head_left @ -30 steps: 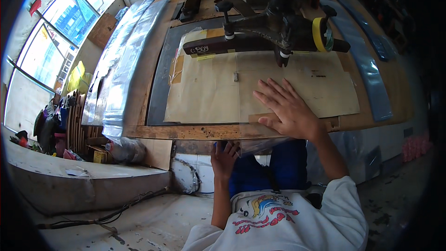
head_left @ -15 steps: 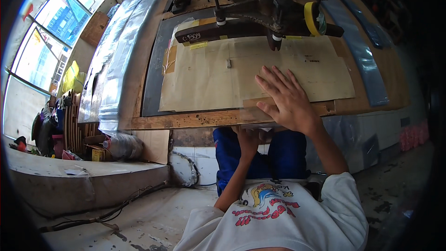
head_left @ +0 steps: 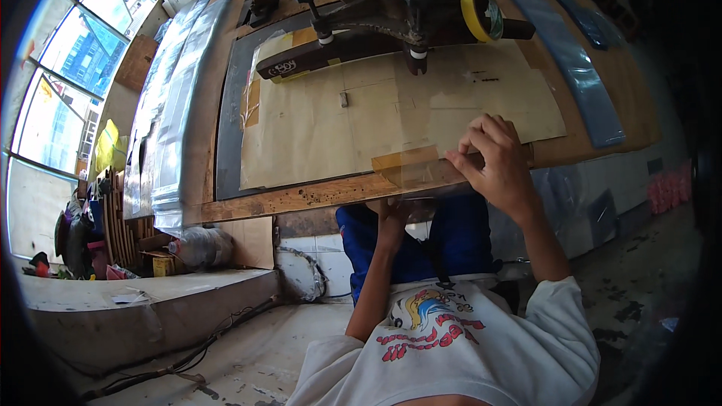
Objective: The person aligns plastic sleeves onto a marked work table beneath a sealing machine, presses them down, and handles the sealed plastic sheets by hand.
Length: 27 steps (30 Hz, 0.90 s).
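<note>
My right hand point(head_left: 498, 168) is raised at the near edge of the work table. Its fingers are bent, the thumb points left apart from them, and nothing shows in its grasp. Below the table's front edge is my left hand point(head_left: 389, 219), its fingers mostly hidden by the wooden edge strip point(head_left: 301, 200). Between the hands, a piece of brown tape point(head_left: 406, 163) and some clear film lie by that edge. A beige sheet point(head_left: 316, 135) covers the dark plate. Above its far part stands a black metal clamp frame point(head_left: 372, 15) with a dark bar point(head_left: 323, 60).
A yellow tape roll point(head_left: 472, 15) hangs on the frame's right side. Stacks of clear plastic film point(head_left: 177, 120) line the table's left, and bluish plastic strips point(head_left: 583, 83) lie on the right. A large clear bottle point(head_left: 201, 246) rests on the ledge at left.
My right hand has lifted off the sheet, shifting slightly right, and its flat, spread fingers have bent. My left hand stays under the edge. The whole view has tilted a little.
</note>
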Tool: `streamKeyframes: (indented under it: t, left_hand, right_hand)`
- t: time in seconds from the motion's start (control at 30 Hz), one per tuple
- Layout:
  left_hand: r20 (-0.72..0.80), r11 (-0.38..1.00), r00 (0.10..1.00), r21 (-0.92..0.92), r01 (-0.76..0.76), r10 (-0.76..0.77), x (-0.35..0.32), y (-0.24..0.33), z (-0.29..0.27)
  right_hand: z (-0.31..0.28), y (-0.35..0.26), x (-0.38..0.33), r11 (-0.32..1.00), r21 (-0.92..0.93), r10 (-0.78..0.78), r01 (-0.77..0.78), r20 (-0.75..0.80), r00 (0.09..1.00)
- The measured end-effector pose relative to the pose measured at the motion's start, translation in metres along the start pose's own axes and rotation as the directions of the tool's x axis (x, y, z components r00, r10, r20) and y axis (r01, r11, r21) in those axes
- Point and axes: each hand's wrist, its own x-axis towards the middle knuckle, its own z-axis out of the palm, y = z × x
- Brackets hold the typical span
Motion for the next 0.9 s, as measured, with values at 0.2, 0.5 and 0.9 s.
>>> streamKeyframes:
  t: [0.2,0.5,0.9]
  left_hand:
    - [0.105,0.997,0.992,-0.044,-0.071,0.075,-0.011,-0.006,-0.008]
    - [0.095,0.966,0.964,0.04,-0.254,0.249,-0.038,0.034,0.054]
    - [0.031,0.72,0.873,0.551,-0.422,0.487,-0.047,0.09,0.062]
  right_hand:
    - [0.028,0.015,0.037,0.951,-0.2,-0.267,0.238,-0.134,0.954]
    - [0.01,0.004,0.016,0.992,0.126,-0.036,0.02,0.124,0.992]
    - [0.023,0.005,0.02,0.916,-0.001,-0.397,0.401,0.133,0.908]
